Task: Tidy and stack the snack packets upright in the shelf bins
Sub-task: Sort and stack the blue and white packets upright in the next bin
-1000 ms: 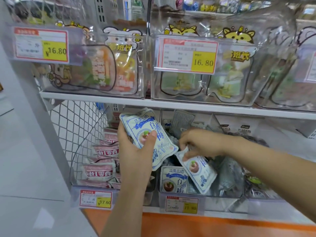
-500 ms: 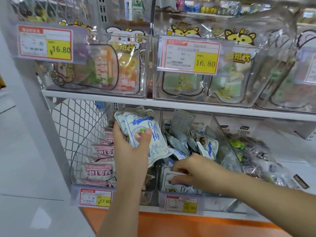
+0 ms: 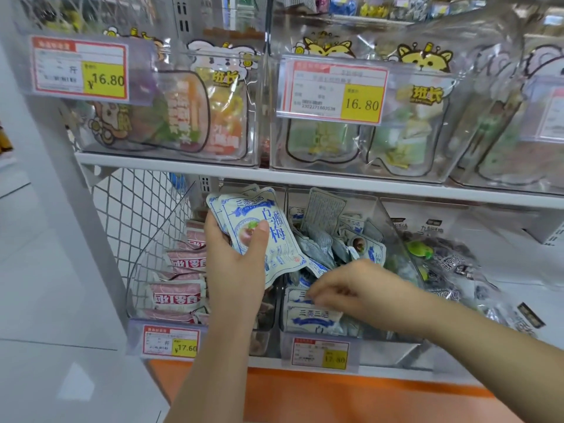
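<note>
Right now the left hand (image 3: 235,264) is gripping a small fan of blue-and-white packets (image 3: 268,239), with the thumb pressing across the front one and the fingers wrapping behind. The fan is hovering at about 10 o'clock from the right hand (image 3: 351,291).

That hand is reaching down into the middle bin (image 3: 387,349). Its fingers are curling over the top edge of the front packet (image 3: 311,319), but blur is hiding whether they are pinching it, so I cannot tell. The front packet is standing upright against the bin's front wall. At 12 o'clock from the right hand, loose packets (image 3: 335,236) are lying tilted every way.

Judging by this, the person is building the front row. To do it well, the right hand should be holding the standing packet firm against the wall. The left should be squaring its fan and sliding it in directly behind, faces forward. The jumble should be kept from slumping into the gap.
</note>
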